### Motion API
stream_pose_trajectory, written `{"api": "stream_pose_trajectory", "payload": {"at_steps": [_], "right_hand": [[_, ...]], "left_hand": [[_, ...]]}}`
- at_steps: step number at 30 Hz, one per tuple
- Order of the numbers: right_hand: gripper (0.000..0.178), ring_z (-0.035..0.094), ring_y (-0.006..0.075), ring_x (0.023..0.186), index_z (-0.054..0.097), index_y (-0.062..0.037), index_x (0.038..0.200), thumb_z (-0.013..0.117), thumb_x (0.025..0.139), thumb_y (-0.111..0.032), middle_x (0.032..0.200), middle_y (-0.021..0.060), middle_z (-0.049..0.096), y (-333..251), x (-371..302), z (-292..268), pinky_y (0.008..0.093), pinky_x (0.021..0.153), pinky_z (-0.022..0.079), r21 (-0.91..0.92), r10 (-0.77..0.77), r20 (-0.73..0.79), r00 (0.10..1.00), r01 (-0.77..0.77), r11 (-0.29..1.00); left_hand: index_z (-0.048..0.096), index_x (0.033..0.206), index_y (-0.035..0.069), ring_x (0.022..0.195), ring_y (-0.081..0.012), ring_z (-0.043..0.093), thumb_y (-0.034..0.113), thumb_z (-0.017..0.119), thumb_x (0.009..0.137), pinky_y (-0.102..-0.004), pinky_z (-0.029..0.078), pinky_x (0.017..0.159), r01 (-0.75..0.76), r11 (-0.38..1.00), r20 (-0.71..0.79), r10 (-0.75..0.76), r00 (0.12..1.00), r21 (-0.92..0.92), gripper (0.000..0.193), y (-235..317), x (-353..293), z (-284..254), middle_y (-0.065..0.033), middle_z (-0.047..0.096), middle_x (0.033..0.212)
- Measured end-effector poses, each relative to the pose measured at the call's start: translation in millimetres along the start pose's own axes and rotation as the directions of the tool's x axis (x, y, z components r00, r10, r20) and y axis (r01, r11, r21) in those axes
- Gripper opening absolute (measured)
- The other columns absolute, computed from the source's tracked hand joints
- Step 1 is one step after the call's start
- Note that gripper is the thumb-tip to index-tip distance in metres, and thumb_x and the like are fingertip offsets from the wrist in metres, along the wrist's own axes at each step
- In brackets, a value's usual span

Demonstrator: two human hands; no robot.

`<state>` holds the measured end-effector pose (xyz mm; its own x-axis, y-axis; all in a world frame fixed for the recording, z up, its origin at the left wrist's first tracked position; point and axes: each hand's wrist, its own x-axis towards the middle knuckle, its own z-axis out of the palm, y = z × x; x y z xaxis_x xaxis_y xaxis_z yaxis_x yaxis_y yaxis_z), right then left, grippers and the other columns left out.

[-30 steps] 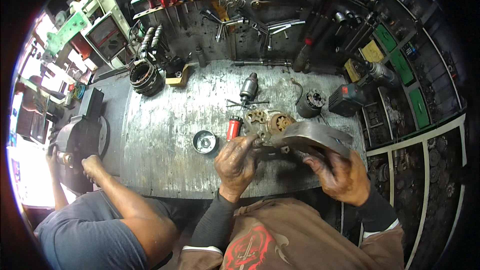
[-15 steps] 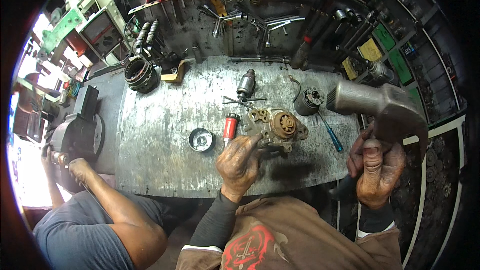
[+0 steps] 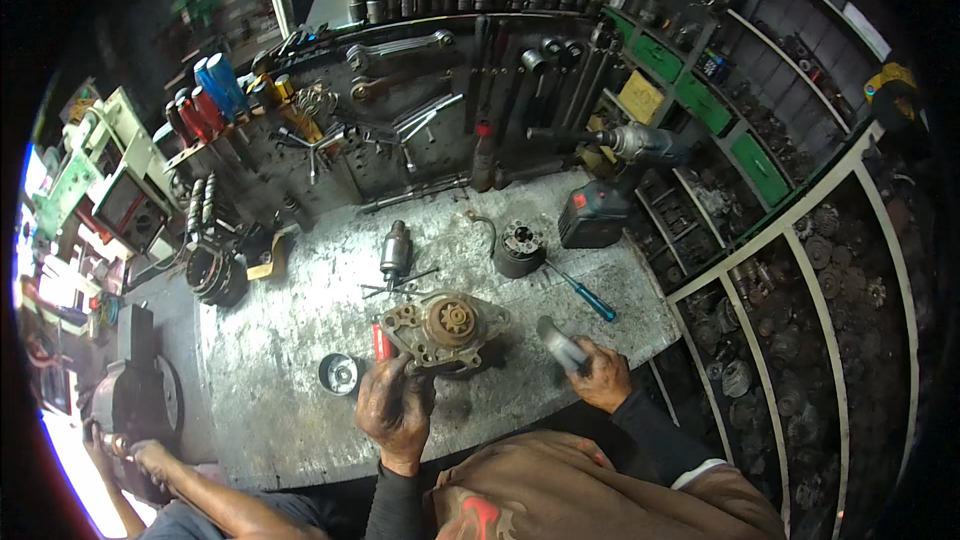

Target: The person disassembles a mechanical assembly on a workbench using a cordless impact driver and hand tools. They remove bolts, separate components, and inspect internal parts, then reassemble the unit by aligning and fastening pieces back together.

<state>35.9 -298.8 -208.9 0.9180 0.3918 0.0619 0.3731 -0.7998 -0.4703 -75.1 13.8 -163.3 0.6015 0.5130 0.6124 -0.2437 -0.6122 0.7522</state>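
My left hand [image 3: 395, 415] is closed on the lower left edge of a metal gear housing [image 3: 425, 350], held over the bench. A rusty toothed pinion [image 3: 453, 318] sits in the middle of the housing, facing up. My right hand [image 3: 602, 378] grips a hammer [image 3: 560, 344] beside the housing, low near the front of the bench; its grey head shows, while my fingers hide most of the handle. A red cylinder [image 3: 382, 342] is partly covered behind my left hand. Left of that hand lies a round metal cup [image 3: 341, 374].
Behind the housing stand a silver cylindrical part [image 3: 395, 252] and a black motor casing [image 3: 520, 250]. A teal screwdriver [image 3: 592, 297] and a cordless impact wrench [image 3: 640, 145] are at the right. A co-worker's hand [image 3: 152, 460] works at the far left, near a bench grinder [image 3: 125, 395].
The hammer has come down from high at the right to beside the housing. My left hand still holds the housing. The view has swung right and up.
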Motion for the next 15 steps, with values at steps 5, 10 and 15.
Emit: {"api": "stream_pose_trajectory", "payload": {"at_steps": [5, 10, 15], "right_hand": [[0.048, 0.061, 0.0449, 0.112, 0.063, -0.0058, 0.132, 0.071, 0.085, -0.012, 0.124, 0.0231, 0.063, 43, 6, 74, 0.0504, 0.092, 0.053, 0.038, -0.098, 0.070, 0.993, 0.096, 0.995], [0.039, 0.065, 0.0325, 0.106, 0.065, -0.0046, 0.124, 0.076, 0.090, -0.020, 0.117, 0.0186, 0.065, 73, 61, 34, 0.0409, 0.088, 0.055, -0.063, -0.233, -0.221, 0.947, 0.225, 0.972], [0.078, 0.056, 0.0311, 0.130, 0.046, -0.0019, 0.148, 0.084, 0.085, -0.028, 0.141, 0.0209, 0.057, 130, 179, -61, 0.0420, 0.107, 0.047, 0.714, 0.233, -0.196, 0.953, -0.024, 0.700]], "left_hand": [[0.068, 0.125, -0.001, 0.096, -0.0287, 0.070, 0.011, 0.084, 0.081, -0.0377, 0.056, 0.082, 0.151, 0.989, 0.028, -0.151, 0.988, 0.009, 0.049, -7, -10, -9, -0.0160, 0.071, 0.107], [0.044, 0.152, -0.002, 0.120, -0.0288, 0.063, 0.023, 0.086, 0.082, -0.0420, 0.052, 0.100, 0.135, 0.991, 0.038, -0.135, 0.990, 0.007, 0.085, 18, 3, -28, -0.0178, 0.061, 0.134], [0.054, 0.140, -0.005, 0.118, -0.0304, 0.062, 0.017, 0.076, 0.089, -0.0407, 0.049, 0.102, 0.041, 0.960, -0.067, -0.023, 0.998, 0.278, 0.060, 88, 85, -36, -0.0190, 0.063, 0.130]]}}
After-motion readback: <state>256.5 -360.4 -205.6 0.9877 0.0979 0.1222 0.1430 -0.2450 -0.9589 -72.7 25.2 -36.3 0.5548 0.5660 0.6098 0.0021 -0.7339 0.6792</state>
